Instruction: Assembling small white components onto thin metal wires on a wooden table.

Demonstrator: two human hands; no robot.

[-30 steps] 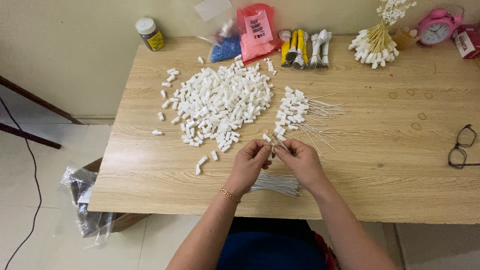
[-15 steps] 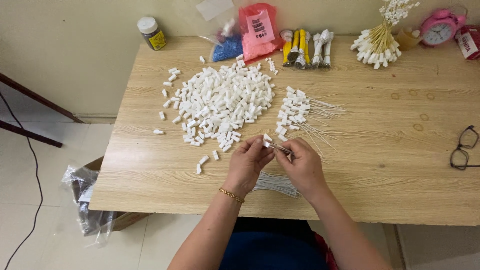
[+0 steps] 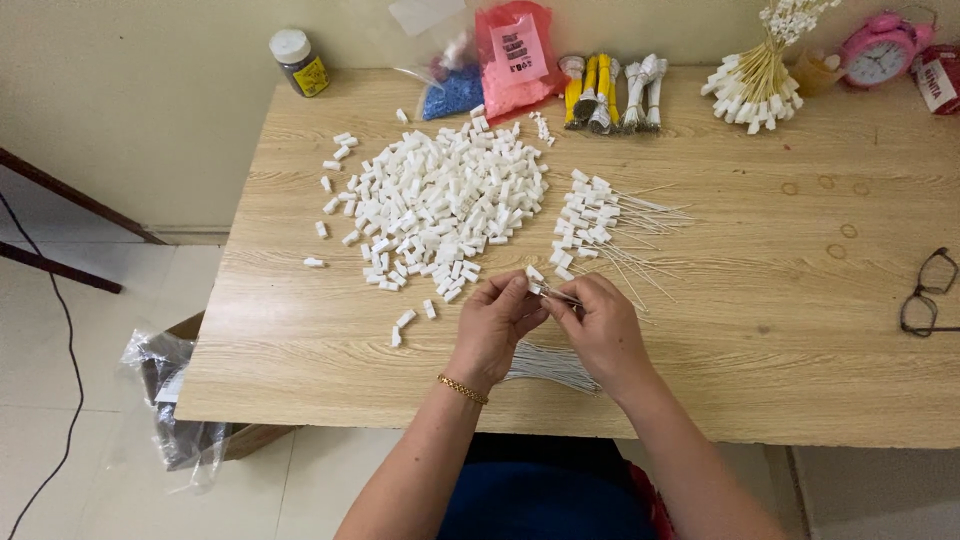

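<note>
Nearest the camera, both forearms reach up from the table's front edge. The left hand [image 3: 497,322], a thin gold bracelet [image 3: 462,389] on its wrist, and the right hand [image 3: 598,325] meet over the light wooden table [image 3: 800,350]. The fingers of each hand are pinched together on a thin wire stem [image 3: 556,294] held between them; a small white plastic cap [image 3: 534,273] sits just at the left fingertips, at the stem's end. Whether the cap is fully seated on the stem cannot be told.

Under the hands, by the front edge, lies a loose bundle of bare thin wire stems [image 3: 550,366].

Just beyond the hands, to the right, lies a small group of finished white-capped wire stems [image 3: 600,222], caps to the left, wires fanning right. To the left of it spreads a large heap of loose white plastic caps [image 3: 440,205], with strays around its edges.

At the far right edge rest black-framed spectacles [image 3: 928,292].

Along the back edge stand a dark jar with a white lid [image 3: 297,62], a pink plastic bag [image 3: 515,55], bundled white and yellow wires [image 3: 612,92], a bunch of tan sticks with white tips [image 3: 760,82], and a pink alarm clock [image 3: 880,50].
</note>
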